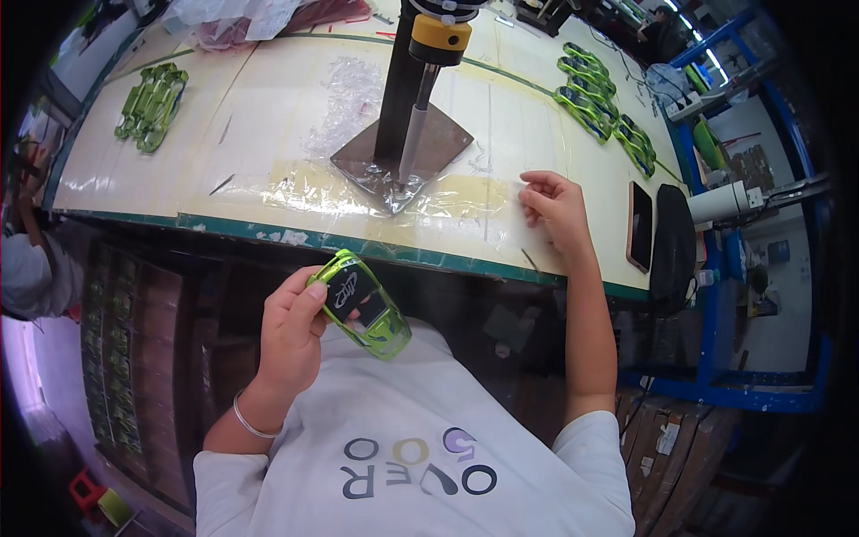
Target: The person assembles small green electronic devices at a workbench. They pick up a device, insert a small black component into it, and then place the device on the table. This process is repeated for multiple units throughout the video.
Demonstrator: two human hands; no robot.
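My left hand (293, 324) grips a glossy green toy car body shell (383, 333) with a dark panel and a pale marking, tilted in front of my shirt just off the table's near edge. Thumb and fingers pinch it by its left side. Farther right, my right hand (557, 208) rests on the tabletop near the edge. Its fingers are loosely bent and slightly apart, and nothing shows in them. Between the hands, beyond the edge, stands a black post with a yellow fitting (440, 40) and a metal rod (419, 134) over a dark square base plate (358, 164).
Green shells lie in a cluster (152, 106) at the far left and in a row (586, 92) at the far right. A phone (639, 226) and black case (671, 246) lie right of my arm. Clear plastic scraps (344, 107) litter the table. Another person's sleeve (36, 277) shows left.
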